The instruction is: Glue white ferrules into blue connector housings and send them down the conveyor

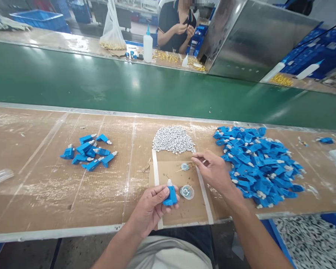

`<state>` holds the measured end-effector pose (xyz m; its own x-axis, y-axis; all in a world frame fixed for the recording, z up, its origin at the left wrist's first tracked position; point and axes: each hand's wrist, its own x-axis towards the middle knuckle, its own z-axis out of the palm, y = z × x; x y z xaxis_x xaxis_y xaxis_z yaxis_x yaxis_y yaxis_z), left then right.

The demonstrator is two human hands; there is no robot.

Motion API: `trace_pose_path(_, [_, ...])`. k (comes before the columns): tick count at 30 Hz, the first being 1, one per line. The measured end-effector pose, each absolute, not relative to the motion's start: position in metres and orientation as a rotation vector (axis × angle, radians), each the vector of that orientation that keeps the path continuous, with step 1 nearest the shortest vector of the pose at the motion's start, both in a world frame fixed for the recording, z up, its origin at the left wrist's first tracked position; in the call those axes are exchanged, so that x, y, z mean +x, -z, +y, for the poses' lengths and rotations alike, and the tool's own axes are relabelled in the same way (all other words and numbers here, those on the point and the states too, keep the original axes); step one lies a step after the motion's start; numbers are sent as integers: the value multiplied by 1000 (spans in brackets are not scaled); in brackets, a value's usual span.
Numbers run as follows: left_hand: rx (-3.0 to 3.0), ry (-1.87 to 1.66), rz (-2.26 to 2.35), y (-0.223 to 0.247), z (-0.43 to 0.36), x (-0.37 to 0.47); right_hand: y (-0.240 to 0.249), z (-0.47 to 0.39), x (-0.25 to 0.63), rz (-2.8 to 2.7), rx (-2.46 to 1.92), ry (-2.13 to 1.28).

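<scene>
My left hand point(154, 203) is closed around a blue plastic part point(170, 196), which it holds upright with its white tip upward. My right hand point(210, 166) has thumb and forefinger pinched together at the near right edge of a heap of small whitish pieces point(173, 139). Whatever may be between those fingertips is too small to make out. Below them on a taped cardboard sheet point(168, 170) stands a small clear cup point(187, 192) with a stick in it. A bluish blob with a stick point(184, 166) lies just behind the cup.
A large pile of blue parts point(260, 164) lies at the right, a smaller group point(92, 149) at the left. Beyond runs a green conveyor belt point(100, 82). Across it sit a white bottle point(148, 46) and a person point(176, 28). A blue bin point(310, 239) stands below right.
</scene>
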<state>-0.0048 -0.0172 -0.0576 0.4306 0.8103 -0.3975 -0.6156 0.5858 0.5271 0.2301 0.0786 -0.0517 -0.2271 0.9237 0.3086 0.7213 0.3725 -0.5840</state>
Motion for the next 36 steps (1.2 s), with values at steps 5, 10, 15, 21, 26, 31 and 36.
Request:
trace_pose_path(5, [324,-914,661,62,-19,-5,52,113,204,-2275,-1289,-453])
trace_pose_path(10, [337,-920,638,63,-18,-4,56,123,190,-2404,-1305,-423])
trace_pose_path(15, [329,-924,639,63,-18,-5,58,130,186,-2468,-1380,-429])
trace_pose_path(21, [326,-935,645,65,-19,-3,47,136,167,-2465,-1430,-540])
trace_pose_path(26, [289,-978,669,64,-18,-6,36,139,166,-2255,-1423,-795])
trace_pose_path(31, [270,-1070,669,41,-13,-8,19,113,182,-1926,-1305,-1242])
trace_pose_path(36, [226,-1006,633,9,-6,-3,-1,66,184,-1389,-1036,-1734])
